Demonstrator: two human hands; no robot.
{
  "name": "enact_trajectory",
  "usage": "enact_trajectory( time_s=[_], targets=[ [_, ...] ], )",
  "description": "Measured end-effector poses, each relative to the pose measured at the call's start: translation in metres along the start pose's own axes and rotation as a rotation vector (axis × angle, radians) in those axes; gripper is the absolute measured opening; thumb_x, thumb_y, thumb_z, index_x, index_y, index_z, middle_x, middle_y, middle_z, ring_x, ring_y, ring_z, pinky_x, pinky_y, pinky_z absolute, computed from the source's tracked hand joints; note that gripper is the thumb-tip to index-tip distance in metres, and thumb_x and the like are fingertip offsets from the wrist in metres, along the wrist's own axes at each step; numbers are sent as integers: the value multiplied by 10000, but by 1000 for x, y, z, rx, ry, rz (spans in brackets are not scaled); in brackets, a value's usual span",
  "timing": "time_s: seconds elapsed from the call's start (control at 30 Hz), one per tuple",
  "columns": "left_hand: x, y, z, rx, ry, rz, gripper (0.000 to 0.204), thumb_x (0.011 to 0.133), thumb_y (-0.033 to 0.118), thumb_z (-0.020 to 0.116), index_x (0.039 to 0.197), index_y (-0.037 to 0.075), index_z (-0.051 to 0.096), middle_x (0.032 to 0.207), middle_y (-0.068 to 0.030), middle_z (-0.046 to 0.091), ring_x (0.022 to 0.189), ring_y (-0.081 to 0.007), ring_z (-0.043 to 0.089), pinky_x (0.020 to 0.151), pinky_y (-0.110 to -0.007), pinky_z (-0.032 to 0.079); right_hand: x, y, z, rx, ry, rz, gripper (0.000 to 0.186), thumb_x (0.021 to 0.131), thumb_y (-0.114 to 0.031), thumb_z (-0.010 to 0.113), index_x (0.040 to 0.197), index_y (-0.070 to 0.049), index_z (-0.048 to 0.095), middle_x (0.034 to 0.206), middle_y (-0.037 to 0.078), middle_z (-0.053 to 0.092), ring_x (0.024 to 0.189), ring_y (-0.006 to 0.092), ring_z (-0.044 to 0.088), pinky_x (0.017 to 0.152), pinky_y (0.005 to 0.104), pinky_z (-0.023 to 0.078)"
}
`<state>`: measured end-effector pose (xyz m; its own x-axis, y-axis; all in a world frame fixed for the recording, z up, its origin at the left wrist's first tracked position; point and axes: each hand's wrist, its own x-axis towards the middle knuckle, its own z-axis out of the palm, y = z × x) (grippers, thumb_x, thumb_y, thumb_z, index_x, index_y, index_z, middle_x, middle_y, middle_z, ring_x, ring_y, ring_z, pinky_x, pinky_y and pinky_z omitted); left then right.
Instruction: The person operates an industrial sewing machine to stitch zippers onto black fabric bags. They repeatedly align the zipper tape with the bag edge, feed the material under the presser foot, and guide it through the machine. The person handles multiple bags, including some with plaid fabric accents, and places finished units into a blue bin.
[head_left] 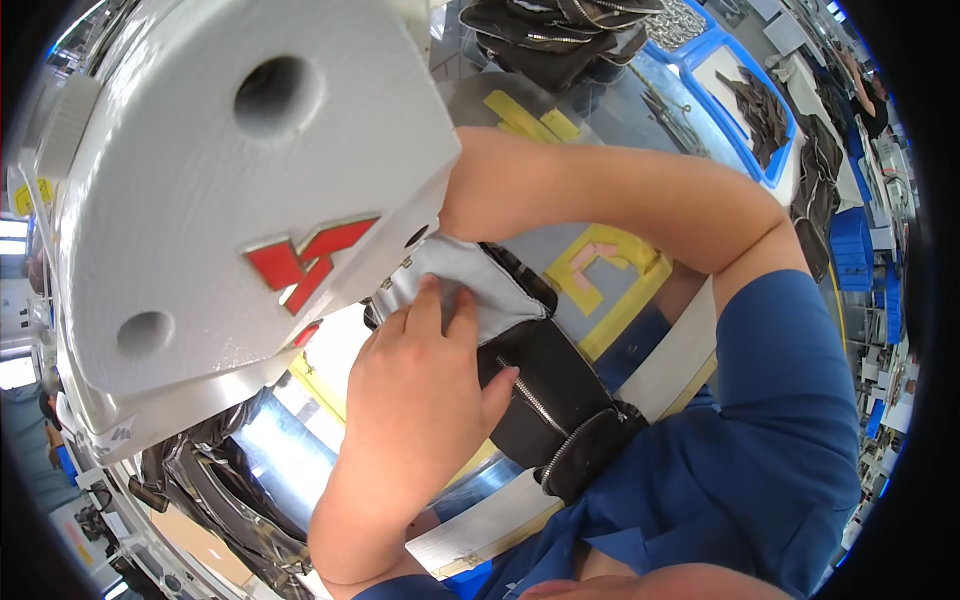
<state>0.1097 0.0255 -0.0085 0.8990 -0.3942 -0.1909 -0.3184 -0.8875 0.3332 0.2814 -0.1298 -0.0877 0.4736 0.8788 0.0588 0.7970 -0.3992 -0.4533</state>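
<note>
A black zippered bag piece with pale grey lining turned up lies on the work surface under the sewing machine. My left hand rests on the lining, fingers stretched out and a little apart, the thumb over the black part near a metal zipper. Reaching around the far side of the white machine head, my right hand is near the lining's upper edge. Its fingers are hidden behind the machine, and so is the needle area.
Black zippered pieces are piled at the back, with more dark pieces at lower left. Scissors lie near a blue-rimmed tray at the back right. Yellow tape marks the table.
</note>
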Motion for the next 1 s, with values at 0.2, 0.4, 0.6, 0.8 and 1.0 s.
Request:
enact_trajectory(
  time_s=[0.2, 0.4, 0.6, 0.8, 1.0],
  targets=[
    [-1, -2, 0, 22, -6, -2, 677, 751, 354, 877, 1282, -23, 692, 1351, -282, 629, 1087, -417, 702, 953, -434, 573, -2, -13, -6, 43, 0, 51, 250, 887, -182, 618, 849, 32, 743, 808, 237, 729, 826, 443, 729, 750, 529, 592],
    [1, 2, 3, 49, 9, -7, 653, 769, 356, 867, 1273, -21, 695, 1351, -276, 626, 1063, -409, 711, 936, -438, 577, -12, -13, -5, 88, 73, 117, 249, 875, -178, 609, 814, 30, 730, 781, 234, 719, 808, 444, 725, 734, 529, 590],
    [0, 3, 5, 57, 13, -16, 630, 773, 346, 859, 1261, -19, 698, 1343, -260, 630, 1042, -402, 710, 923, -435, 578, -5, -9, 1, 65, 34, 101, 238, 851, -163, 605, 797, 31, 732, 767, 248, 709, 794, 453, 720, 719, 531, 586],
    [0, 2, 3, 76, 3, -9, 624, 771, 331, 853, 1268, -15, 700, 1349, -259, 631, 1041, -401, 709, 922, -428, 577, 0, -11, 1, 66, 16, 158, 233, 827, -153, 609, 812, 39, 741, 757, 247, 710, 789, 451, 722, 716, 523, 588],
    [-1, 2, 6, 91, 14, -5, 628, 767, 329, 854, 1271, -13, 702, 1354, -266, 630, 1042, -395, 708, 920, -424, 578, 0, -6, 8, 76, 60, 162, 244, 831, -168, 617, 815, 41, 742, 757, 244, 713, 800, 445, 730, 725, 521, 591]
  ],
)
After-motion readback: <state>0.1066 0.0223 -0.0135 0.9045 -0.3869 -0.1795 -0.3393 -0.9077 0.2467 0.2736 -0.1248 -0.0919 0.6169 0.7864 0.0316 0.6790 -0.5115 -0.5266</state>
